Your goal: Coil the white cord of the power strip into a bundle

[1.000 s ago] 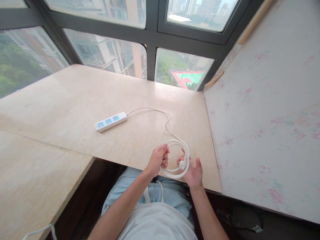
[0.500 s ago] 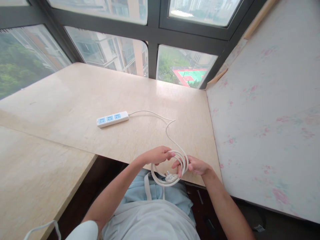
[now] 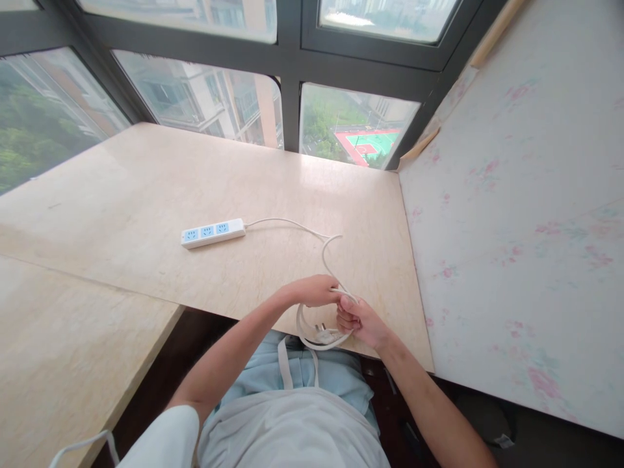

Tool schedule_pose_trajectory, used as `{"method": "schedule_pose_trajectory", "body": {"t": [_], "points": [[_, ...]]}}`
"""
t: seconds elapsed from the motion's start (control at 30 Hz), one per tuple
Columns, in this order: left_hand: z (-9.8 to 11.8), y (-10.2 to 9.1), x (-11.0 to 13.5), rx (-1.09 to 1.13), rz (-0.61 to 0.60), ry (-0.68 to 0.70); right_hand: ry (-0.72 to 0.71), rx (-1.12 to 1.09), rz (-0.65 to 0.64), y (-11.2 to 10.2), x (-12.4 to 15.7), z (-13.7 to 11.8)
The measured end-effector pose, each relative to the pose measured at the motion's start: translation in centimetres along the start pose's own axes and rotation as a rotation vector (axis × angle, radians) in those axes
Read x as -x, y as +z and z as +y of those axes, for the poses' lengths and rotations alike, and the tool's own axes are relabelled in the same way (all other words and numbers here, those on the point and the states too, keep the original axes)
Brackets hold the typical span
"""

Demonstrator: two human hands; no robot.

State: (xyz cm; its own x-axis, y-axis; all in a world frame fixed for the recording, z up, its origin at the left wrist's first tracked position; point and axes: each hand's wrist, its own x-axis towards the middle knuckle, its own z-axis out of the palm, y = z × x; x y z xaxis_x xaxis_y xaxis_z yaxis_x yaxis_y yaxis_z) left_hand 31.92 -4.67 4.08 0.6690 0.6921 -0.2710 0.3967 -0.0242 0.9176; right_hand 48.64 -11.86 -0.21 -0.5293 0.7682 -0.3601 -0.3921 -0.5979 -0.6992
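Note:
A white power cord (image 3: 303, 333) hangs in a loose coil between my hands. My right hand (image 3: 358, 318) is closed in a fist around the coil's right side. Touching it from the upper left, my left hand (image 3: 319, 290) has its fingers closed on the cord near the top of the coil; its fingertips are partly hidden. The plug (image 3: 326, 335), prongs pointing up, sits inside the lower part of the coil. From the coil the cord runs over the stone ledge to a white power strip (image 3: 213, 233) with three blue sockets, lying flat to the left.
The pale stone ledge (image 3: 273, 188) reaches back to dark-framed windows (image 3: 290, 110). A flower-patterned wall (image 3: 497, 214) bounds the right side. Another stone slab (image 3: 88, 338) lies at the left, with a white cable (image 3: 82, 444) at its near end.
My right hand has closed its fingers around the coil, and my left hand has moved right to meet it. The coil looks narrower. The view has shifted slightly.

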Motion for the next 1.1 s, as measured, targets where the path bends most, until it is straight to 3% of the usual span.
{"method": "schedule_pose_trajectory", "body": {"t": [0.17, 0.27, 0.37, 0.47, 0.53, 0.7, 0.93, 1.1], "points": [[-0.2, -0.8, 1.6, 0.239, 0.055, -0.084, -0.085, -0.063, 0.179, 0.9, -0.1, 0.3], [-1.1, -0.3, 3.2, 0.48, 0.246, -0.028, -0.178, -0.179, 0.277, 1.1, -0.3, 0.6], [-1.9, 2.3, 4.4, 0.833, 0.476, 0.034, -0.329, -0.273, 0.377, 1.8, -1.0, 1.0], [-2.2, 5.8, 4.7, 1.191, 0.613, 0.035, -0.458, -0.293, 0.46, 3.4, -2.0, 1.7], [-1.9, 7.5, 4.7, 1.311, 0.672, 0.021, -0.506, -0.289, 0.496, 4.7, -2.5, 2.3], [-1.2, 7.6, 4.6, 1.346, 0.73, 0.009, -0.507, -0.285, 0.487, 6.5, -2.4, 3.6], [-1.8, 7.0, 4.9, 1.367, 0.74, -0.008, -0.351, -0.247, 0.291, 5.2, -0.2, 4.0], [-1.7, 6.8, 5.1, 1.384, 0.793, -0.001, -0.319, -0.171, 0.296, 5.0, 0.6, 3.6]]}}
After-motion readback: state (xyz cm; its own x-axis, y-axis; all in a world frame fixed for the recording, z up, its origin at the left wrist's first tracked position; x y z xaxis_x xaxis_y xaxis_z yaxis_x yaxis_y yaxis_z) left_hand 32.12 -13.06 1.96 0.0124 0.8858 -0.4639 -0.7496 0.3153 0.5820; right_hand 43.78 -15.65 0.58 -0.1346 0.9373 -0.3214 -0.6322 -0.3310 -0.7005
